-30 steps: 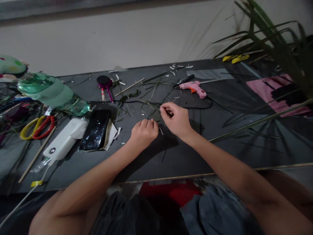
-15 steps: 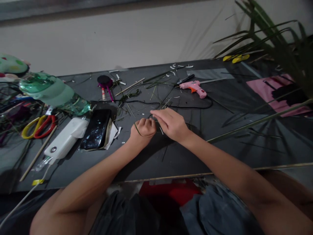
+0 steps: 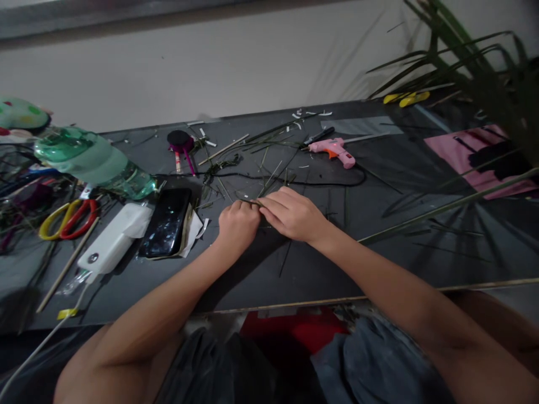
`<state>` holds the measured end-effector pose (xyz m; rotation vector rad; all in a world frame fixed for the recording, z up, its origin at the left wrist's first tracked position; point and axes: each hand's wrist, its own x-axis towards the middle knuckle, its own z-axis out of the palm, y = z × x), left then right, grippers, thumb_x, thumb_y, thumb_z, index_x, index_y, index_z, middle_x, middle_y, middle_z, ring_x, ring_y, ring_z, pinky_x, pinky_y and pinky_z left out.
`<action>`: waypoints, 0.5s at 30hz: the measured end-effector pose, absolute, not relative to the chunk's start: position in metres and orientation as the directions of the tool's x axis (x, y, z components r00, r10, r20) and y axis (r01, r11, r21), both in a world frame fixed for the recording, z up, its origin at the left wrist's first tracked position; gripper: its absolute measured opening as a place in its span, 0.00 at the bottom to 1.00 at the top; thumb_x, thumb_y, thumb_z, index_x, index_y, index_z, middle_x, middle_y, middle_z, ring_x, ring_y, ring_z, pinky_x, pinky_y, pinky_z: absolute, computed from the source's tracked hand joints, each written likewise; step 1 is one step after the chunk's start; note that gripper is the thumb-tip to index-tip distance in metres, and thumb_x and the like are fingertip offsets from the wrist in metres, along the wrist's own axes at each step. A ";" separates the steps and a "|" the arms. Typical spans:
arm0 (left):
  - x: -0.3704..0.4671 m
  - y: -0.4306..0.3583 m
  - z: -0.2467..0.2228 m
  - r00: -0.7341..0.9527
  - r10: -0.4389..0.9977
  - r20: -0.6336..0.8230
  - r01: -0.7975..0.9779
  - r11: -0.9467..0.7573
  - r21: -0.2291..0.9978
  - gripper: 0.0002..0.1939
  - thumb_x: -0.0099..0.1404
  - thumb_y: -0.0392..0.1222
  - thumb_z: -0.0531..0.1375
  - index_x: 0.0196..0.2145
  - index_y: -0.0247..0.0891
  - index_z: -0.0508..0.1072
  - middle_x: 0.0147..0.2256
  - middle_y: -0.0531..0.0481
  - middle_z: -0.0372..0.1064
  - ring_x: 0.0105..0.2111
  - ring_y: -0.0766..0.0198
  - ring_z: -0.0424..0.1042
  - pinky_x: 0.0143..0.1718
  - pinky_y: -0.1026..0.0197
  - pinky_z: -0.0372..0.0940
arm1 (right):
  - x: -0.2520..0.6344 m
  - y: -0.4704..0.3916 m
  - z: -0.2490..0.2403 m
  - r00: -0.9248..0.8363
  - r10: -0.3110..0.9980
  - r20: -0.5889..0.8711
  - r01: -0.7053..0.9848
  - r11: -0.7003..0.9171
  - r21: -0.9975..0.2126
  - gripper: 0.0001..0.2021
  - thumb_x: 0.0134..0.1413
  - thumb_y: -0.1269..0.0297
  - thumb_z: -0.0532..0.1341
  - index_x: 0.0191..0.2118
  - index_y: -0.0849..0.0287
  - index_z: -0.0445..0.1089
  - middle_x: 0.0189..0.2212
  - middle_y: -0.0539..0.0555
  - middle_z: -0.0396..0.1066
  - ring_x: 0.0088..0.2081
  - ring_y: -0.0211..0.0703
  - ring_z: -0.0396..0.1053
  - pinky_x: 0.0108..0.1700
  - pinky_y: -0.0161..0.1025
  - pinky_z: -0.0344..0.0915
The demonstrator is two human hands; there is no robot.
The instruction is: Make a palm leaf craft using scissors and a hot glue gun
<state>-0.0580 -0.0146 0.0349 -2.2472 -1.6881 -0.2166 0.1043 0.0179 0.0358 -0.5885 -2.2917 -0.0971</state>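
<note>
My left hand (image 3: pixel 238 223) is closed, knuckles up, over the dark table (image 3: pixel 269 289). A thin green strip (image 3: pixel 251 202) shows at its fingertips and runs toward my right hand (image 3: pixel 292 214). The right hand's fingers are bent and pressed together, meeting the left fingertips at the same strip. Most of the strip is hidden by the fingers. Cut leaf bits and thin stems lie just beyond both hands.
A pink glue gun (image 3: pixel 334 150) lies behind my right hand. To the left are a black phone (image 3: pixel 165 223), a white power bank (image 3: pixel 110 241), scissors (image 3: pixel 78 220) and a green bottle (image 3: pixel 95 160). Long leaves (image 3: pixel 475 73) reach in from the right.
My left hand has shifted slightly left and turned, and the green strip that crossed its back no longer shows there. The right hand's fingers have bent down to meet it.
</note>
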 end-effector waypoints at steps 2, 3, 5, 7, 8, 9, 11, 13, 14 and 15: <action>-0.058 -0.015 0.034 0.316 0.870 0.378 0.947 -0.263 -0.185 0.12 0.62 0.29 0.53 0.26 0.34 0.74 0.22 0.42 0.70 0.25 0.55 0.72 0.21 0.60 0.53 | 0.104 0.020 0.034 -0.484 0.467 0.740 0.460 0.855 -0.238 0.16 0.67 0.67 0.50 0.33 0.63 0.72 0.30 0.56 0.73 0.34 0.40 0.68 0.41 0.40 0.66; -0.059 -0.014 0.032 0.342 0.840 0.421 0.939 -0.285 -0.194 0.12 0.63 0.30 0.53 0.25 0.35 0.74 0.21 0.43 0.70 0.24 0.56 0.71 0.20 0.60 0.52 | 0.105 0.022 0.033 -0.397 0.519 0.757 0.455 0.828 -0.329 0.16 0.67 0.67 0.50 0.31 0.62 0.72 0.29 0.55 0.73 0.34 0.39 0.69 0.40 0.39 0.66; -0.060 -0.013 0.028 0.389 0.766 0.512 0.921 -0.339 -0.193 0.14 0.64 0.32 0.54 0.23 0.36 0.72 0.19 0.45 0.69 0.21 0.59 0.69 0.20 0.60 0.50 | 0.106 0.027 0.031 -0.202 0.643 0.739 0.411 0.740 -0.532 0.16 0.66 0.66 0.50 0.32 0.61 0.72 0.27 0.53 0.72 0.31 0.36 0.69 0.37 0.36 0.65; -0.062 -0.010 0.023 0.398 0.695 0.599 0.910 -0.382 -0.161 0.15 0.65 0.35 0.55 0.21 0.37 0.71 0.18 0.48 0.68 0.19 0.62 0.68 0.20 0.60 0.50 | 0.107 0.033 0.027 -0.034 0.761 0.647 0.325 0.621 -0.713 0.15 0.66 0.63 0.51 0.33 0.61 0.73 0.26 0.52 0.72 0.29 0.34 0.68 0.33 0.34 0.63; -0.063 -0.008 0.021 0.388 0.662 0.641 0.907 -0.399 -0.136 0.15 0.66 0.35 0.55 0.21 0.37 0.71 0.17 0.49 0.68 0.19 0.64 0.68 0.20 0.61 0.50 | 0.107 0.036 0.025 0.026 0.810 0.585 0.276 0.557 -0.783 0.15 0.65 0.61 0.52 0.33 0.61 0.73 0.26 0.51 0.71 0.28 0.33 0.67 0.32 0.34 0.62; -0.064 -0.005 0.018 0.372 0.632 0.680 0.904 -0.414 -0.110 0.15 0.66 0.35 0.56 0.21 0.37 0.72 0.17 0.50 0.68 0.19 0.65 0.68 0.20 0.62 0.51 | 0.107 0.039 0.023 0.070 0.848 0.526 0.230 0.499 -0.836 0.16 0.65 0.59 0.52 0.31 0.61 0.72 0.25 0.50 0.70 0.27 0.33 0.67 0.31 0.33 0.61; -0.066 -0.001 0.015 0.344 0.569 0.747 0.891 -0.450 -0.068 0.13 0.65 0.35 0.57 0.23 0.37 0.73 0.18 0.51 0.70 0.19 0.66 0.70 0.20 0.63 0.53 | 0.107 0.043 0.020 0.117 0.894 0.433 0.155 0.415 -0.897 0.17 0.64 0.56 0.53 0.29 0.60 0.70 0.23 0.49 0.68 0.26 0.32 0.66 0.29 0.32 0.60; -0.066 0.002 0.014 0.334 0.504 0.797 0.868 -0.494 -0.051 0.12 0.64 0.34 0.58 0.24 0.37 0.74 0.18 0.52 0.72 0.19 0.67 0.71 0.20 0.64 0.55 | 0.107 0.046 0.018 0.146 0.912 0.382 0.095 0.372 -0.923 0.18 0.63 0.54 0.53 0.29 0.60 0.69 0.22 0.49 0.65 0.26 0.31 0.66 0.29 0.32 0.60; -0.065 0.002 0.015 0.335 0.477 0.813 0.855 -0.516 -0.050 0.11 0.64 0.34 0.59 0.24 0.37 0.74 0.19 0.53 0.72 0.19 0.68 0.71 0.20 0.65 0.56 | 0.107 0.046 0.019 0.162 0.915 0.370 0.064 0.365 -0.929 0.18 0.63 0.53 0.53 0.29 0.60 0.68 0.23 0.49 0.65 0.26 0.31 0.66 0.29 0.31 0.60; -0.065 0.002 0.015 0.341 0.452 0.824 0.841 -0.539 -0.052 0.10 0.63 0.34 0.60 0.24 0.37 0.74 0.19 0.53 0.73 0.19 0.68 0.71 0.20 0.65 0.57 | 0.107 0.046 0.019 0.180 0.915 0.362 0.036 0.361 -0.932 0.18 0.63 0.52 0.53 0.30 0.59 0.68 0.24 0.49 0.65 0.27 0.31 0.66 0.29 0.31 0.61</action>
